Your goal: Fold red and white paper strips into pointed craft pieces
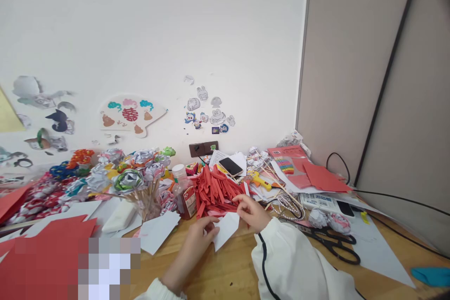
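A small folded piece of white paper (225, 230) is held between my two hands just above the wooden table. My left hand (201, 238) pinches its left edge between thumb and fingers. At its upper right corner, my right hand (253, 213) has thumb and fingers closed on the paper. Right behind the hands lies a heap of narrow folded red paper strips (214, 187). Another folded white paper (160, 230) rests on the table to the left of my left hand.
Black-handled scissors (333, 241) lie right of my right sleeve. Behind are a jar (183, 192), a cup of wooden sticks (144, 199), a phone (231, 166) and a yellow glue gun (260, 181). Red paper sheets (52, 253) and crumpled paper flowers (128, 179) cover the left side.
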The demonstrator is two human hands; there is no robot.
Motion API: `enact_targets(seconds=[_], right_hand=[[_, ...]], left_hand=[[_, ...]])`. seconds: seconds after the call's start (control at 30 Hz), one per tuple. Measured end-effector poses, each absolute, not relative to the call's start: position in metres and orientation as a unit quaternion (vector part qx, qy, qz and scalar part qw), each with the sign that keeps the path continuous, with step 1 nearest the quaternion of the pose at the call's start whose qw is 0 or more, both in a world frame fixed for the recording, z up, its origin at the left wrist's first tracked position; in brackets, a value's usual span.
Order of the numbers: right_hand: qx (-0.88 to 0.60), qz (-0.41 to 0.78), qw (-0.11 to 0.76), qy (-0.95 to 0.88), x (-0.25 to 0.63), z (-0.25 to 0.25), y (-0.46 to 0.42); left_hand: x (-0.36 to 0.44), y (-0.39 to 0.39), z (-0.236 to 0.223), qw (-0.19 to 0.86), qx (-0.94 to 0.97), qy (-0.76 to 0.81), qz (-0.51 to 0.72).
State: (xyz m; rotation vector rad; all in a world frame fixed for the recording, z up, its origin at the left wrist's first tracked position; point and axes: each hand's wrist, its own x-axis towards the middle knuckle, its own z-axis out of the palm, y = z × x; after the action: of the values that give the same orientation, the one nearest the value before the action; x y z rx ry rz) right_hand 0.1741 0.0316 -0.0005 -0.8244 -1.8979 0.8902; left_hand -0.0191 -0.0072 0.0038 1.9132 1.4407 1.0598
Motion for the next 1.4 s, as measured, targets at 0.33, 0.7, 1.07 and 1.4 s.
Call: enact_targets(seconds=[0.33, 0.7, 1.07, 1.4], right_hand=[[-0.317, 0.123, 0.378, -0.861, 0.165, 0.005, 0.015], [-0.223, 0.085, 0.348, -0.907, 0.156, -0.006, 0.019], [-0.342, 0.350, 0.419, -0.765, 0.146, -0.021, 0.024], [-0.367, 0.465, 0.476, -0.650, 0.136, -0.032, 0.026]], left_hand=[[-0.010, -0.006, -0.002, 0.479, 0.564, 0.500, 0.450], [-0.009, -0.006, 0.000, 0.512, 0.518, 0.483, 0.485], [-0.004, -0.010, 0.003, 0.521, 0.525, 0.475, 0.477], [-0.001, -0.008, -0.003, 0.519, 0.524, 0.476, 0.480]])
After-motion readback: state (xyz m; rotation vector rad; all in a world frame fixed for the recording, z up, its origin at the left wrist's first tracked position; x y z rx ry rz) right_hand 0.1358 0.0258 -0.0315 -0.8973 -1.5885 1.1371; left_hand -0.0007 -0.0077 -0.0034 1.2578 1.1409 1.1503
